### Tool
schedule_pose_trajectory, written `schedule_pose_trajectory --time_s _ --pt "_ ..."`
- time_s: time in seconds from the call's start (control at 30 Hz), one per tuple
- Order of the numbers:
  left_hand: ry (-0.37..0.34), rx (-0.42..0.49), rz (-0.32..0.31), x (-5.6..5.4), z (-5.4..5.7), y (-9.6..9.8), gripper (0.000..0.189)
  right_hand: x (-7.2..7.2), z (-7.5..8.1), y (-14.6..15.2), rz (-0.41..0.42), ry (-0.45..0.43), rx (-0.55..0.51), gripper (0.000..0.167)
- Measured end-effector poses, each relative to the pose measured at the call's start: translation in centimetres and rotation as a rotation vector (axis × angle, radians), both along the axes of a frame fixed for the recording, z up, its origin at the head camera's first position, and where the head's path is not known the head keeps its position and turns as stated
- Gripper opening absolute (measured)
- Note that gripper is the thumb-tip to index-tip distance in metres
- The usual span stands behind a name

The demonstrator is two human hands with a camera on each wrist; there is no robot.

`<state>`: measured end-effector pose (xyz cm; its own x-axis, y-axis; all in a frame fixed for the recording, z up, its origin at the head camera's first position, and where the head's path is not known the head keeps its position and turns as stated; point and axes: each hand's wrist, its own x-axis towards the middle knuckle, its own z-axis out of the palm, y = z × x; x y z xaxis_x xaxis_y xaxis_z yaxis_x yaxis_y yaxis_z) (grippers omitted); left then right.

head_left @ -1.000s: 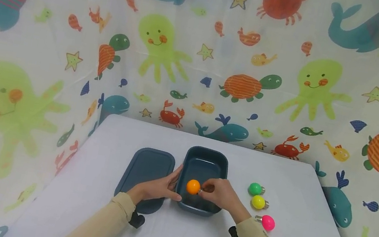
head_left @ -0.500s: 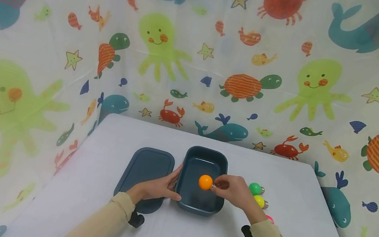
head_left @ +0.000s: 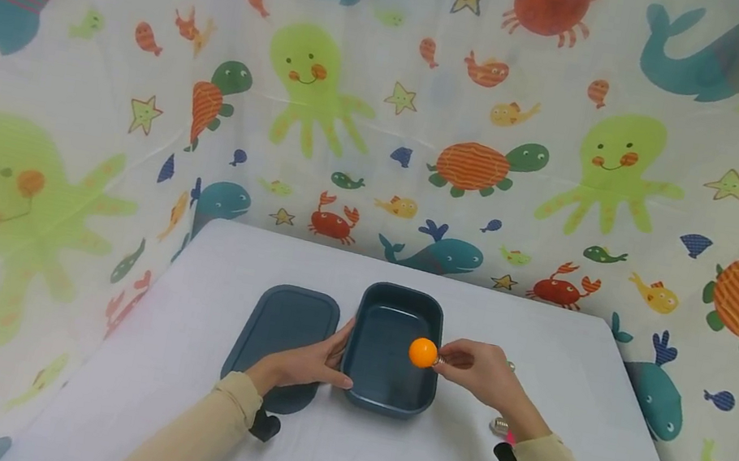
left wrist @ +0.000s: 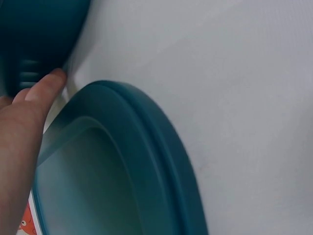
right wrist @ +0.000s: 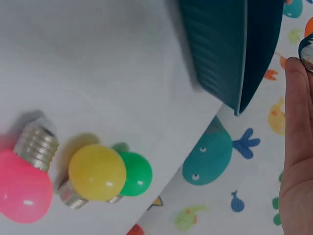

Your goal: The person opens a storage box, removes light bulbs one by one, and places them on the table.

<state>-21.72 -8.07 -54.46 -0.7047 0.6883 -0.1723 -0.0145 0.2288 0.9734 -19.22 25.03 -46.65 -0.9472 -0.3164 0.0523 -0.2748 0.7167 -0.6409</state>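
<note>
An orange light bulb (head_left: 423,353) with a metal screw base is pinched by my right hand (head_left: 481,372) at that base. In the head view it overlaps the right side of a dark blue rectangular container (head_left: 389,329). My left hand (head_left: 307,364) rests against the container's left wall, its fingers extended and thumb near the front corner. Under the left forearm and wrist lies a matching flat lid (head_left: 291,316), which the left wrist view shows close to the hand. Only the bulb's metal base and a sliver of orange show in the right wrist view.
On the white table (head_left: 563,355), right of the container, lie a pink bulb (right wrist: 27,188), a yellow bulb (right wrist: 97,172) and a green bulb (right wrist: 137,174). The right hand and forearm hide most of them from the head camera. A sea-animal curtain (head_left: 359,121) hangs behind and at the sides.
My right hand has carried the orange bulb from low over the container's middle rightward and up to its right rim. Its arm now covers the loose bulbs. The left hand stays put.
</note>
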Motion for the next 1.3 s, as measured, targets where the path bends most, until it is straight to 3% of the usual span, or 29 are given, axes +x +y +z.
schedule_pose_trajectory --time_s 0.37,0.83,1.3 --pt "0.000 -0.017 0.005 -0.2 0.1 -0.2 0.112 1.2 0.1 2.5 -0.058 -0.030 -0.008 0.028" --pt "0.010 -0.022 -0.006 -0.6 -0.2 -0.2 0.112 2.8 -0.2 5.7 -0.020 0.019 0.015 0.028" --pt "0.008 -0.015 -0.007 -0.7 -0.4 -0.3 0.111 5.9 -2.2 10.1 -0.008 -0.172 0.047 0.034"
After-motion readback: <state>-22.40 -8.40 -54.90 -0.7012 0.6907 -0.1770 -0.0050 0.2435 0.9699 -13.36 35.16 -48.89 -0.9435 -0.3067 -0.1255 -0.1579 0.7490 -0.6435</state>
